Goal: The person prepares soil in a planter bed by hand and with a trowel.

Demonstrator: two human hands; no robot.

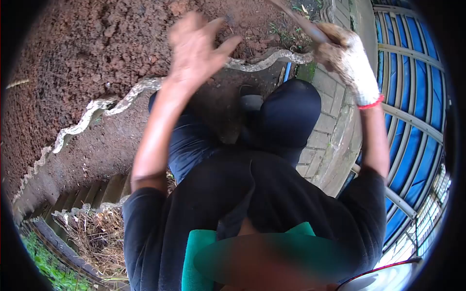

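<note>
Bare left grip (195,54) spread above soil (97,53), gloved right grip (342,56) holding tool (307,25)

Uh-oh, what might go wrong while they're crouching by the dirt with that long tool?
The bare left hand has no glove, so the tool in the right hand might knock or scrape it if swung that way. The glove on the right hand looks muddy, so the grip could slip. A knee might also bump the wavy edging beside the soil.
</note>
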